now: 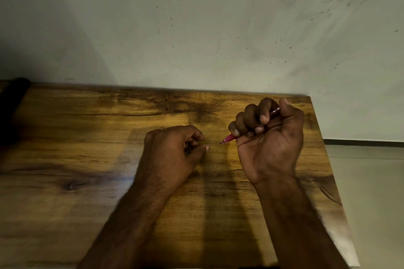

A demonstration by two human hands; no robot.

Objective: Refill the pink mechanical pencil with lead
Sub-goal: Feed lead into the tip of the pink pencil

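Observation:
My right hand is curled palm-up around the pink mechanical pencil. The pencil's tip points left and down toward the table, and its other end pokes out between my fingers and thumb. My left hand rests on the wooden table, just left of the pencil tip. Its fingers are closed, thumb and forefinger pinched, with something small and dark green barely showing inside the fist. No lead is visible between the hands; it is too thin or hidden.
The table runs against a stained pale wall. Its right edge drops off to a tiled floor close beside my right hand. A dark object sits at the far left corner.

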